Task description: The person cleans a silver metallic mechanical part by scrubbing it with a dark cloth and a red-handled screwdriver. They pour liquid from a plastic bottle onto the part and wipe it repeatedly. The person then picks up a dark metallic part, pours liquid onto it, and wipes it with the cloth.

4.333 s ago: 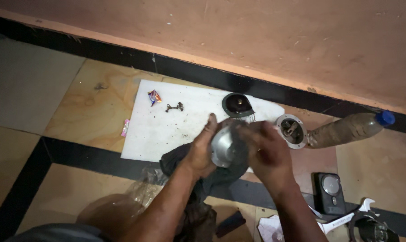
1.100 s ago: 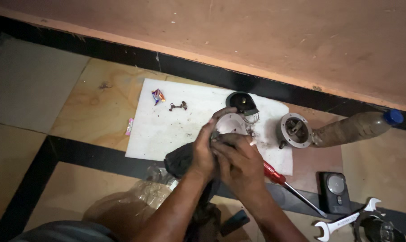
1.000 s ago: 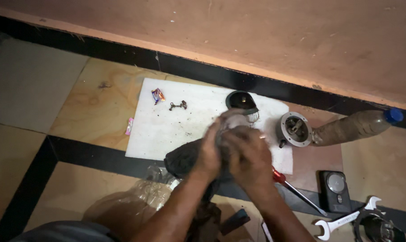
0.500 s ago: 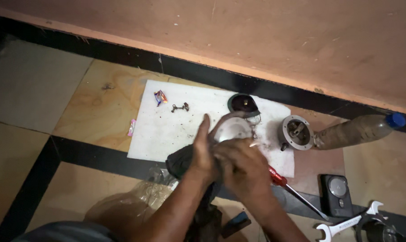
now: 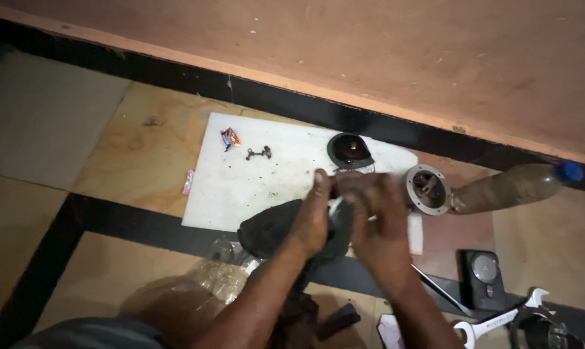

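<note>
Gripping dark cloth (image 5: 273,229): left hand (image 5: 312,220), right hand (image 5: 380,223).

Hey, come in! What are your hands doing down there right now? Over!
Left hand and right hand both clasped on a small metal part, mostly hidden. Dark rag beneath. Round flanged piece and spanner lie apart, nothing blocking.

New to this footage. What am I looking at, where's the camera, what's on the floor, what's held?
No machine here: a person works with two bare hands. The camera sits on their head and looks down at a tiled floor by a wall. The left hand and right hand meet over a dark cloth and grip something small between them; what it is stays hidden. A white board carries small bolts and a dark round cap. To the right lie a metal flange, a dirty bottle and a wrench.
</note>
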